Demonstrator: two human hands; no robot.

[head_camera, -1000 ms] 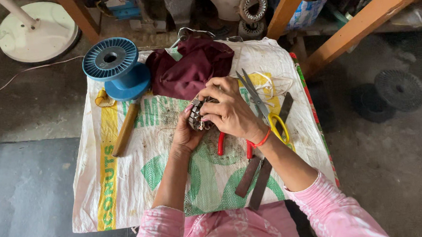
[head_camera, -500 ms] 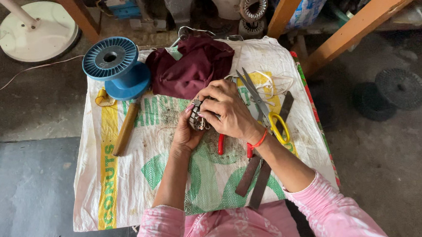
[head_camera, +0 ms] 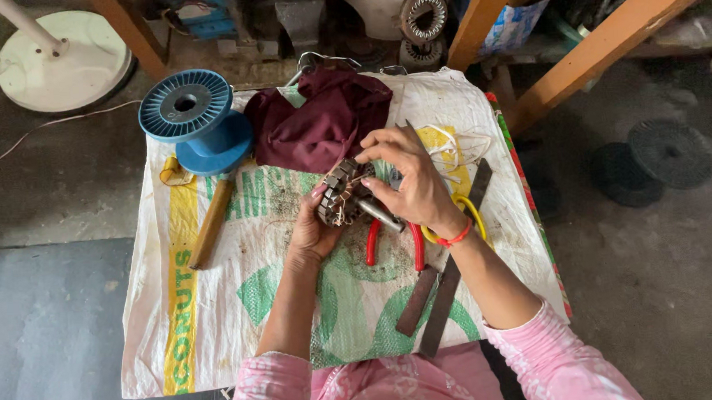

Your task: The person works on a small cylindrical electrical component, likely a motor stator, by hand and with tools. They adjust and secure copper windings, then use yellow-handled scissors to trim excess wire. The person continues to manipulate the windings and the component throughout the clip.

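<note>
Stator core point(head_camera: 339, 194), a small round metal one with copper windings, sits up off the sack in the left hand point(head_camera: 313, 231), whose grip is cupped under and behind it, fingers curled round the rim. Right hand point(head_camera: 411, 184) arches over from the other side, fingertips pinching at the top edge of the core, thumb lower down by a short metal shaft point(head_camera: 377, 214) sticking out. Both forearms come in from the bottom, elbows bent, pink sleeves point(head_camera: 547, 361) pushed up.

Right under the hands lie red-handled pliers point(head_camera: 392, 243), and two flat dark metal strips point(head_camera: 440, 289) slant toward the near edge. Maroon cloth point(head_camera: 322, 120) is bunched just beyond, blue spool point(head_camera: 199, 119) at the far left corner, wooden handle point(head_camera: 211, 221) beside it. Woven sack point(head_camera: 216, 332) has plenty of bare room at the near left; its right edge is close to the strips.
</note>
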